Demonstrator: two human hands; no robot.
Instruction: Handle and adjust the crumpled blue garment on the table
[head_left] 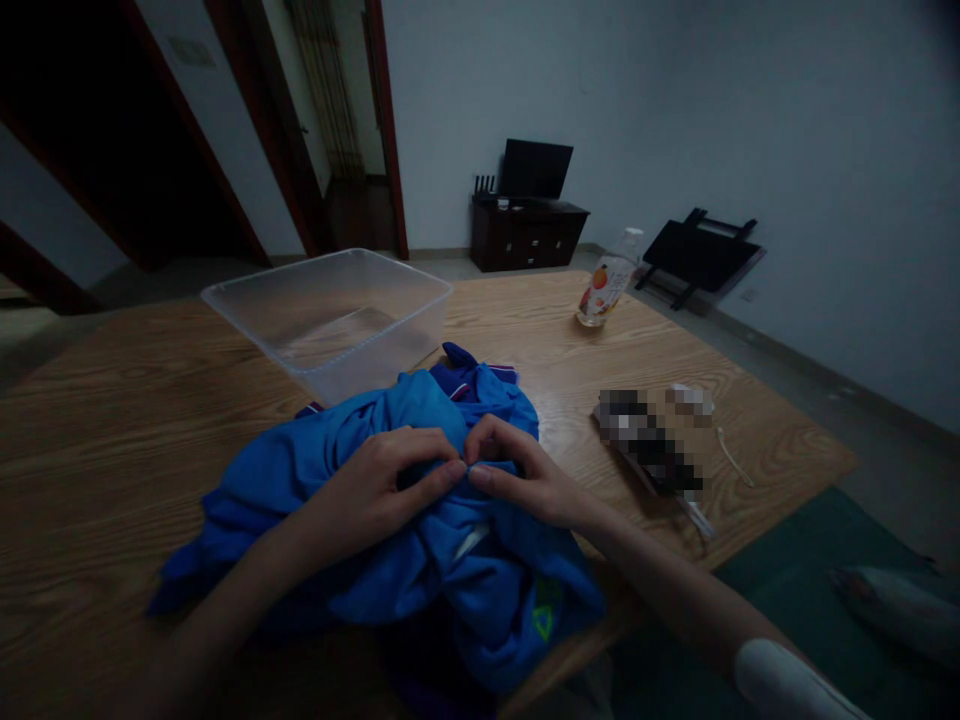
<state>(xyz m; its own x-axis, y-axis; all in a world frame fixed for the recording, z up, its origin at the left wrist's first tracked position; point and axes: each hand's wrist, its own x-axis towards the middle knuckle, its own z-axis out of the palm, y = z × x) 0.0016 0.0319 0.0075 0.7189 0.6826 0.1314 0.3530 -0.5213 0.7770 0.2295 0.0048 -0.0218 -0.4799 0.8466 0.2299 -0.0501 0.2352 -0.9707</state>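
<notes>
A rumpled blue garment (pixel 300 470) lies in a heap at the near side of the wooden table (pixel 97 440), part of it hanging toward the front edge. It has a small yellow-green mark low on the right. My left hand (pixel 397 480) and my right hand (pixel 525 475) meet over the heap, thumbs and forefingers pinching the blue fabric where they nearly touch. Darker blue cloth (pixel 454 378) with a striped trim shows behind the lighter garment. What lies inside the folds is hidden.
Behind the heap stands a clear plastic bin (pixel 345 370). Farther right is a clear bottle (pixel 606 285) with a fruit label. A pixelated dark object (pixel 649 445) and a thin pale cord (pixel 733 458) lie at the right. A TV cabinet (pixel 529 235) stands by the wall.
</notes>
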